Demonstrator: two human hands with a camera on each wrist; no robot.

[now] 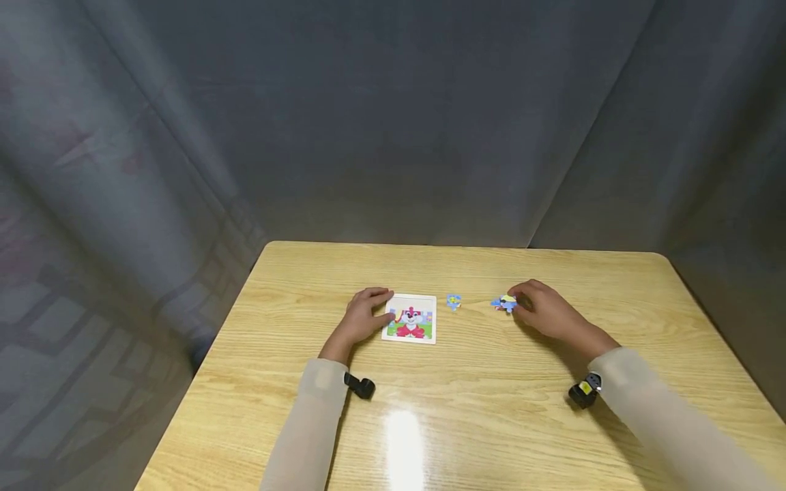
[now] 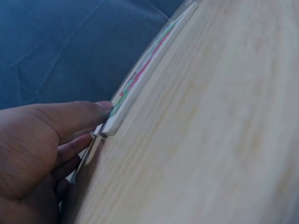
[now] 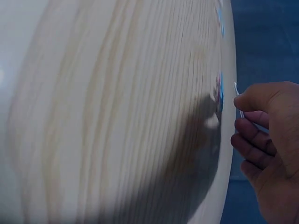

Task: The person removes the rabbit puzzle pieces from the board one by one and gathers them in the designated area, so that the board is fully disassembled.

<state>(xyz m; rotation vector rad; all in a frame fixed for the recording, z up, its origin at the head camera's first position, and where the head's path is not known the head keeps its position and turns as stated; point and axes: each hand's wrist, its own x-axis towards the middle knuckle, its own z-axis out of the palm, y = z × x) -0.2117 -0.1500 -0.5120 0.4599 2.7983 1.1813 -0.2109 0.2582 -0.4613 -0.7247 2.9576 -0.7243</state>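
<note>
A small white-framed jigsaw puzzle board [image 1: 411,339] with a red-and-white cartoon animal lies on the table. My left hand [image 1: 366,315] rests at its left side; in the left wrist view the thumb [image 2: 79,114] lies over the board's edge, with the other fingers beside it. To the right, my right hand [image 1: 546,310] pinches a blue-and-yellow puzzle piece [image 1: 507,301] between thumb and fingers. The right wrist view shows this puzzle piece [image 3: 236,88] edge-on, raised off the table. Another blue-and-red puzzle piece [image 1: 495,303] lies just left of it, partly overlapped in the head view.
One loose blue puzzle piece [image 1: 454,301] with a yellow shape lies between the board and the right hand. Everything sits on a light wooden table [image 1: 491,395]. Grey curtains [image 1: 393,123] hang behind the table and at its sides.
</note>
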